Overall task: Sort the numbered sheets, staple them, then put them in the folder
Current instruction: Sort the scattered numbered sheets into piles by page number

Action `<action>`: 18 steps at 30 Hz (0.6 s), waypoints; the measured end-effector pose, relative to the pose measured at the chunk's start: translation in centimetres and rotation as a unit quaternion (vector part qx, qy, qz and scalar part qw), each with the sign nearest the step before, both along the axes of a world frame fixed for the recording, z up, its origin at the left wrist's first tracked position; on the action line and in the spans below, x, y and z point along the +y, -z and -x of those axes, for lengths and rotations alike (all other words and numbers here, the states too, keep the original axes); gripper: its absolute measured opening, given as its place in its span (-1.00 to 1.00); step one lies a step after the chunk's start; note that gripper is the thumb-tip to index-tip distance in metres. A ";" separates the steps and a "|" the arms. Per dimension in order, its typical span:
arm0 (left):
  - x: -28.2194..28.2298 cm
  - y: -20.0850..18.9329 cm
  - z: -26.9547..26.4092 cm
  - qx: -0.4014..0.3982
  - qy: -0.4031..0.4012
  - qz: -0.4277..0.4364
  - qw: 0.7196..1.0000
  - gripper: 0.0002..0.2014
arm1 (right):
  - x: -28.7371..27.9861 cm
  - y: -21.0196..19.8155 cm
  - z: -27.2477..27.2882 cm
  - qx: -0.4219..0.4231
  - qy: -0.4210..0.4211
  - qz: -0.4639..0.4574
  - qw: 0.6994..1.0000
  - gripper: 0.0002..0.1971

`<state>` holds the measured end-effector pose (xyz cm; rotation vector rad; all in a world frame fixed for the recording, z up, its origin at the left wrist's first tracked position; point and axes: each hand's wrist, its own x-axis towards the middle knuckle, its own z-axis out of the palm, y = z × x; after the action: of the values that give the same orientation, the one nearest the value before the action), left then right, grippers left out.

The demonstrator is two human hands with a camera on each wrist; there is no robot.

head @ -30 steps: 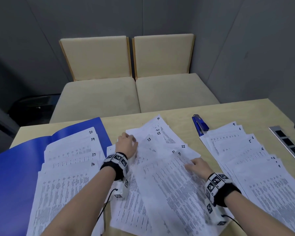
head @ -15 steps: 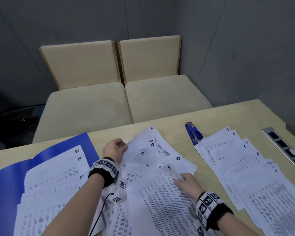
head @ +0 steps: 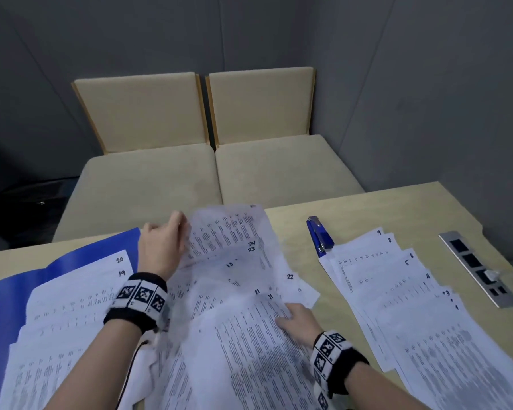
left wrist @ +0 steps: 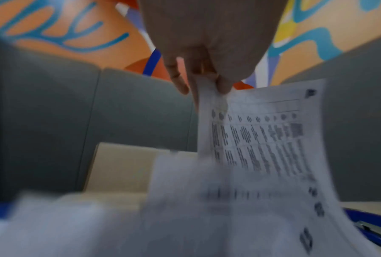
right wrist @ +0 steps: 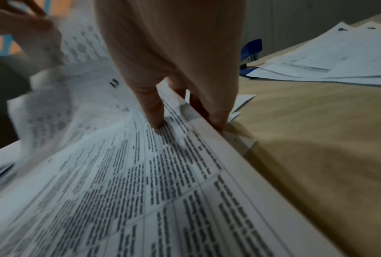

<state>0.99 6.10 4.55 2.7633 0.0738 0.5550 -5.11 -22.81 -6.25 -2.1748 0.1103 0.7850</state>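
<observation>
Bare desk (head: 335, 321) strip runs btwn middle paper pile (head: 243, 335) & right fan of sheets (head: 412, 306); blue stapler (head: 320, 236) blocks its far end. A raised sheet (head: 225, 229) stands over pile's far left. Far right corner open; socket panel (head: 477, 267) at right edge. Left side lies under folder (head: 27, 279) w/ sheets.

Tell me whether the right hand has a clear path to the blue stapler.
Probably yes: only flat paper and bare table lie between the right hand and the stapler, though it pinches sheets now.

Listing sheets (head: 249, 335) as thin matt white paper, creasing softly; folder (head: 9, 306) as smooth, slightly glossy blue; stapler (head: 320, 238) as glossy blue plastic with bright metal; desk (head: 367, 211) as smooth pale wood; chairs (head: 148, 179) as matt beige cloth.
</observation>
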 end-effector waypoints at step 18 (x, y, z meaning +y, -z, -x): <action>-8.3 -8.7 -1.6 -0.154 -0.037 0.262 0.952 -0.90 | -17.0 -3.6 -16.7 -0.114 -0.206 0.336 0.912 -0.23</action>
<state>2.63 -2.23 13.20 2.1421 0.2180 0.8407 11.63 -39.86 -2.66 -2.9935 -0.2453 0.7866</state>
